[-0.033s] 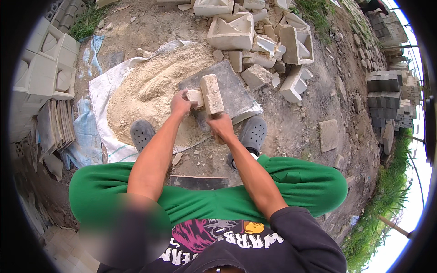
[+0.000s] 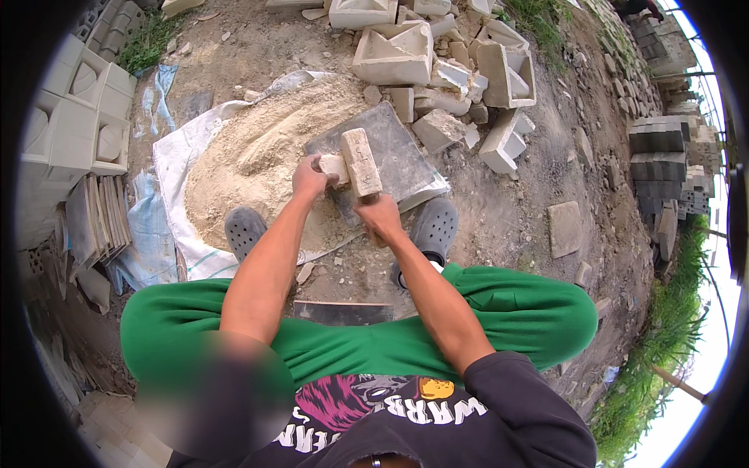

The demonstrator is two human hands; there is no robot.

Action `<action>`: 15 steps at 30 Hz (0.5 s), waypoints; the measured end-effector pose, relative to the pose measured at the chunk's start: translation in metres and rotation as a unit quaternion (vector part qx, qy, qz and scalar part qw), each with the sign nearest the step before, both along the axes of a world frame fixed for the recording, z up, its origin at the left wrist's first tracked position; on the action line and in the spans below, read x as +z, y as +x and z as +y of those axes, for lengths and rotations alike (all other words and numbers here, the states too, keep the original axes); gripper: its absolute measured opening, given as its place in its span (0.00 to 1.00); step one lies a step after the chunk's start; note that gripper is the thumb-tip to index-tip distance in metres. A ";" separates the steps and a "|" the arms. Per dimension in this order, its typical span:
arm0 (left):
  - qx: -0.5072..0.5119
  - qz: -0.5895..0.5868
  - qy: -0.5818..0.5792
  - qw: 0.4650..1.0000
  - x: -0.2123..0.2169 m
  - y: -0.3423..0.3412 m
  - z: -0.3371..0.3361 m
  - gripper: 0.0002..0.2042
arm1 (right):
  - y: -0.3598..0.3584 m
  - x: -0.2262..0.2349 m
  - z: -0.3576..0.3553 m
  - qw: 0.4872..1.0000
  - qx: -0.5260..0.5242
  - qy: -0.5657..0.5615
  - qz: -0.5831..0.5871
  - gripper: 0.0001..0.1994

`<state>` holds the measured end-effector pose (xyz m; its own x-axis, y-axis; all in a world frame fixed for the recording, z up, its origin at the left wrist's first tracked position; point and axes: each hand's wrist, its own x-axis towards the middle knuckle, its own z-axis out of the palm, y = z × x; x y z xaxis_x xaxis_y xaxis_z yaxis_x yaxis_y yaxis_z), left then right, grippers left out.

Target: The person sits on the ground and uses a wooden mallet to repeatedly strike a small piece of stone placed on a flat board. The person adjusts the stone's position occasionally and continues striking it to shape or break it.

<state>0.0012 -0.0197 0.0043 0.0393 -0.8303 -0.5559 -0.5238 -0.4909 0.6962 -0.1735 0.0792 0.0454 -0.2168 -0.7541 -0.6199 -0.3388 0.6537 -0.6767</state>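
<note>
My right hand [image 2: 379, 217] is wrapped round the handle of a mallet with a long, dusty, pale block head [image 2: 360, 162]. In the fingers of my left hand [image 2: 310, 178] is a chunk of pale block [image 2: 334, 167]. The mallet head lies against the chunk's right side or partly over it; I cannot tell whether they touch. Both are above a dark, dusty square slab [image 2: 404, 156]. A heap of sandy crushed material [image 2: 242, 156] spreads on a white woven sack [image 2: 173, 168] left of the slab.
Broken pale blocks [image 2: 441, 129] are piled beyond the slab. Moulded blocks [image 2: 66, 129] and leaning flat tiles [image 2: 97, 214] stand at the left. My grey clogs [image 2: 434, 228] flank the work. A dark strip [image 2: 343, 313] lies before me, a flat stone [image 2: 564, 229] to the right.
</note>
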 end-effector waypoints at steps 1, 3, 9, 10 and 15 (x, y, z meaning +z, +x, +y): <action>-0.006 -0.014 -0.001 1.000 0.000 0.002 0.001 0.39 | -0.001 0.005 0.000 1.000 0.000 0.019 0.002 0.18; 0.020 0.035 0.000 0.999 -0.005 0.004 0.002 0.39 | -0.007 0.016 -0.006 0.999 -0.020 0.012 -0.031 0.15; 0.018 0.010 -0.040 0.999 -0.025 0.015 0.010 0.37 | -0.011 0.058 -0.023 0.989 -0.076 -0.098 -0.078 0.16; 0.014 -0.010 -0.034 0.999 -0.015 0.011 0.009 0.36 | -0.015 0.064 -0.026 0.989 -0.076 -0.105 -0.076 0.16; 0.097 0.011 -0.027 0.995 0.016 -0.008 0.019 0.28 | -0.024 0.087 -0.033 0.992 -0.057 -0.109 -0.028 0.16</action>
